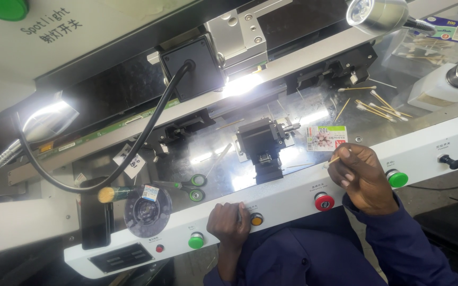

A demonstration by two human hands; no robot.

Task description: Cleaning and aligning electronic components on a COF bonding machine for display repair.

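Right hand (360,177) pinches thin wooden cotton swab (335,158) | left hand (230,224) curled by round orange button (256,219) at worktop front edge | risk: accidental press.

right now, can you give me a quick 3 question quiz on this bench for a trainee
1. True or false: the right hand holds a thin cotton swab.
2. Which button lies nearest the left hand on the white control panel? A) the orange button B) the red button C) the black toggle switch
3. What lies scattered on the glass at upper right, beside the white pump bottle?

Key
1. True, pinched in the fingers.
2. A
3. Loose cotton swabs.
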